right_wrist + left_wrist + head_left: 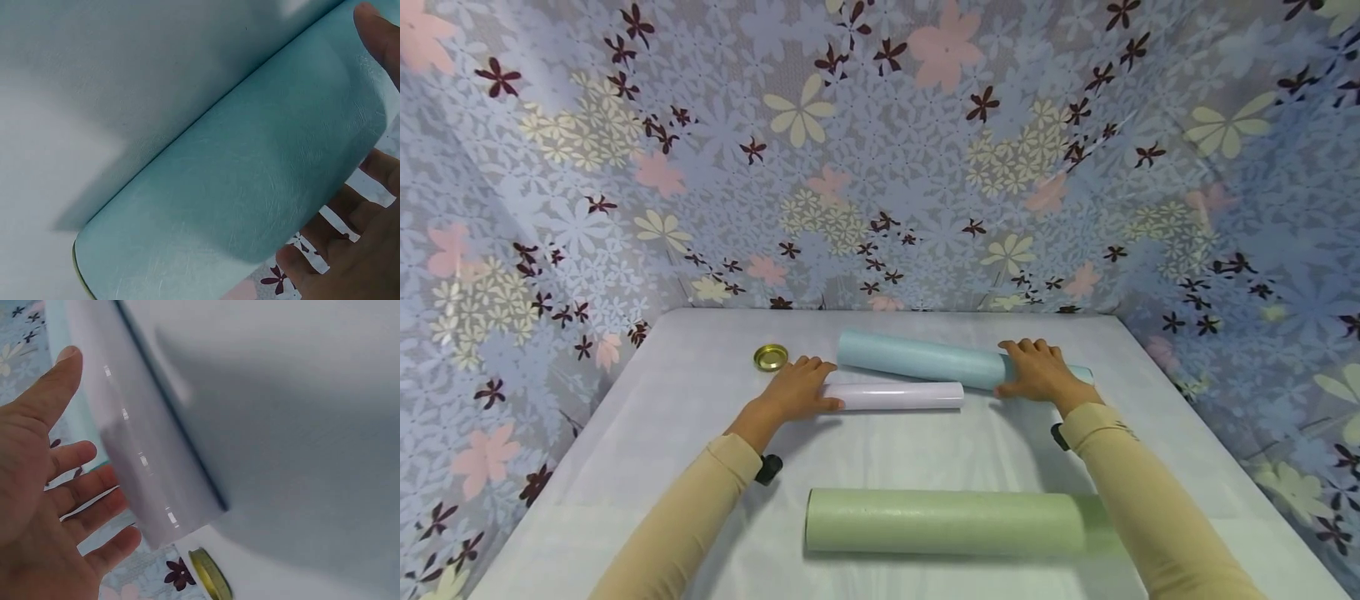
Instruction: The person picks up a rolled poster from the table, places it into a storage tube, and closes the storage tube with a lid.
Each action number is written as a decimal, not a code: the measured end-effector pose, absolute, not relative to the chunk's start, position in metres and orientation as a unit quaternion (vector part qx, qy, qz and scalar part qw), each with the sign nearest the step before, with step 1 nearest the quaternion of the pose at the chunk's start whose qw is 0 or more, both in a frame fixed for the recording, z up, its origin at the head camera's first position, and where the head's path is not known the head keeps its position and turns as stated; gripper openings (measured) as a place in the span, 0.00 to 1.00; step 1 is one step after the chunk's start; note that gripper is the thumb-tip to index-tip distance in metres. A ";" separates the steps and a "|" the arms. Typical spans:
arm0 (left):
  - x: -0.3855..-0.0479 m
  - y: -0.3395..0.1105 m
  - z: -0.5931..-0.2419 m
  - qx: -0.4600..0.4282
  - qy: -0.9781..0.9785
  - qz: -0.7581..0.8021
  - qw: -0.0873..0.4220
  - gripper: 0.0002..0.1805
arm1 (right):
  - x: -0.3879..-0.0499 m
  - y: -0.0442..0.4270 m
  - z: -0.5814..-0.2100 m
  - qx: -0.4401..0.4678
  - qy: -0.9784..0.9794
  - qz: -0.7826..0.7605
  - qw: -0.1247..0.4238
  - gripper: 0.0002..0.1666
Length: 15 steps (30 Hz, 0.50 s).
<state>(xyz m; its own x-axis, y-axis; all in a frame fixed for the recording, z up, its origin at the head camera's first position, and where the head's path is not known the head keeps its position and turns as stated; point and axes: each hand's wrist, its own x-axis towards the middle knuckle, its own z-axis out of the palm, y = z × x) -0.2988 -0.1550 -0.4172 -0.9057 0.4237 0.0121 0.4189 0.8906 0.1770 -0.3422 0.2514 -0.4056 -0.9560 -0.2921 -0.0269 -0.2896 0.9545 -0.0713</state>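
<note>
A glossy white roll (902, 396) lies on the table, its left end at my left hand (797, 390). Seen from the left wrist, that hand (44, 481) has its fingers spread and loosely bent along the side of the white roll (140, 444). My right hand (1037, 372) grips the light blue roll (925, 357) near its right end, thumb on the near side and fingers on the far side. In the right wrist view the hand (356, 219) spans the blue roll (219, 181), with the fingertips at its edge.
A thick green roll (947, 522) lies across the front of the white table (647, 450), partly behind the right sleeve. A small round gold lid or dish (771, 357) sits left of my left hand. Flowered cloth (880, 183) hangs behind and at both sides.
</note>
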 end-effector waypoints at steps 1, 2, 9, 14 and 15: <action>-0.299 -0.155 -0.420 0.217 0.972 0.086 0.016 0.40 | -0.343 0.250 -0.407 -0.148 0.988 -0.033 0.018 0.53; -0.300 -0.155 -0.422 0.218 0.972 0.086 0.016 0.40 | -0.344 0.249 -0.408 -0.149 0.988 -0.031 0.018 0.53; -0.299 -0.151 -0.431 0.217 0.973 0.081 0.015 0.41 | -0.351 0.244 -0.415 -0.146 0.989 -0.028 0.027 0.53; -0.298 -0.149 -0.432 0.214 0.974 0.075 0.012 0.40 | -0.352 0.242 -0.419 -0.153 0.987 -0.028 0.027 0.53; -0.298 -0.148 -0.432 0.213 0.974 0.075 0.011 0.40 | -0.352 0.241 -0.419 -0.154 0.987 -0.027 0.028 0.53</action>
<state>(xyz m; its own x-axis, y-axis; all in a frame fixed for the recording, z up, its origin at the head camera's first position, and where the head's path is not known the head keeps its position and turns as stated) -0.2979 -0.1485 -0.4321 -0.9092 0.4161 0.0097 0.4127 0.8982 0.1513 -0.3520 0.2411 -0.4191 -0.9511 -0.3054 -0.0461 -0.3024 0.9511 -0.0626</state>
